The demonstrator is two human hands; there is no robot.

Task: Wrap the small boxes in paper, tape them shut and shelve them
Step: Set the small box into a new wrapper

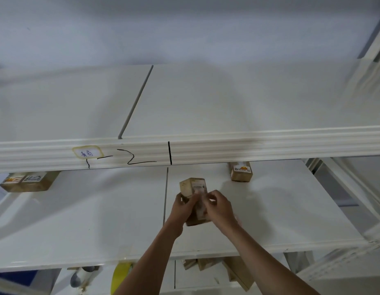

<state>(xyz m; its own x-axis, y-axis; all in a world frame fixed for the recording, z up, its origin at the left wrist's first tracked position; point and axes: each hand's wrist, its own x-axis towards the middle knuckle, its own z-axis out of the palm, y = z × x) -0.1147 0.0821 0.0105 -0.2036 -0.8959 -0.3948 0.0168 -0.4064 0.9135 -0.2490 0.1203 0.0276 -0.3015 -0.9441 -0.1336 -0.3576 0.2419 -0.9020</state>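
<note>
A small box wrapped in brown paper [193, 187], with a white label on top, is held over the middle white shelf [89, 220]. My left hand [182, 207] grips its left side. My right hand [219, 206] holds its right side, fingers curled at the label. The lower part of the box is hidden behind both hands. Whether the box rests on the shelf I cannot tell.
Another wrapped box [241, 171] stands at the shelf's back right, and two more [28, 180] lie at the back left. The upper shelf [227, 103] has a front rail with handwritten marks [129, 157]. Below, a yellow tape roll [121, 273] and brown packages [238, 271] show.
</note>
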